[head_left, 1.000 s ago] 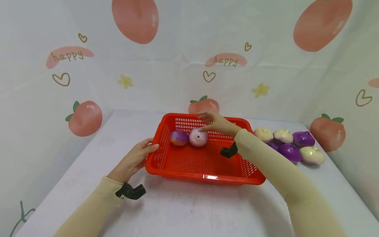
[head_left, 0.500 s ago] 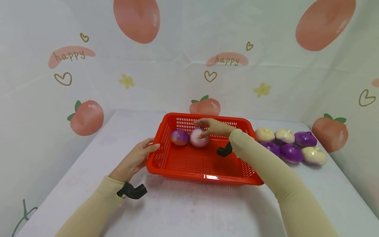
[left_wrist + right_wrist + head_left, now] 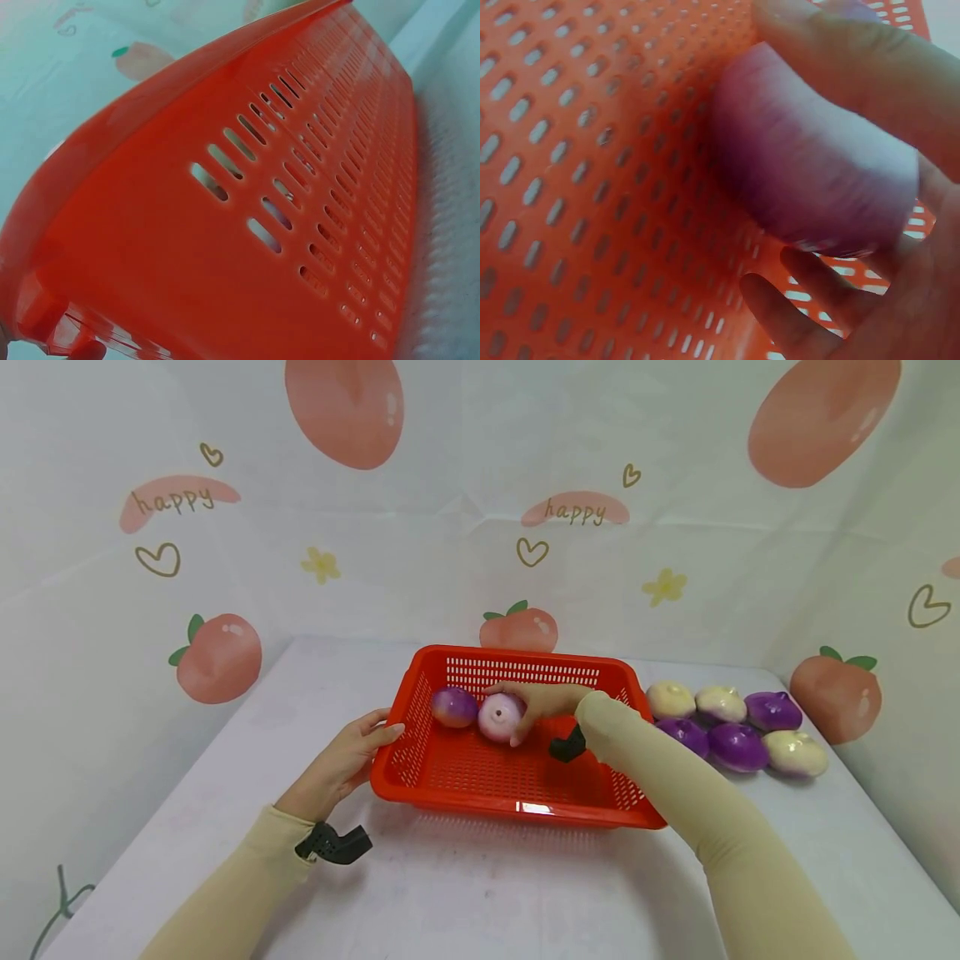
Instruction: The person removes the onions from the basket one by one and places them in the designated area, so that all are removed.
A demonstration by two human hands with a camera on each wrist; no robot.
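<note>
A pale purple-and-white onion point(image 3: 498, 718) sits in the red plastic basket point(image 3: 525, 814), its round end spot facing up in the head view. My right hand point(image 3: 536, 702) grips this onion from the right; in the right wrist view the thumb point(image 3: 870, 71) lies along one side of the onion point(image 3: 810, 157) and fingers show on the other. Beside it, to the left, rests a darker purple onion point(image 3: 454, 707). My left hand point(image 3: 348, 760) holds the basket's left rim, thumb over the edge. Only the basket's slotted wall point(image 3: 165, 247) fills most of the left wrist view.
Right of the basket, several glossy purple and cream turnips point(image 3: 738, 747) lie grouped on the white table point(image 3: 465, 902). A printed cloth wall point(image 3: 420, 585) stands behind. At the lower left is a thin green cord point(image 3: 63, 902).
My right hand has come down into the basket and closed round the pale onion, which has shifted slightly and turned. My left hand stays on the rim.
</note>
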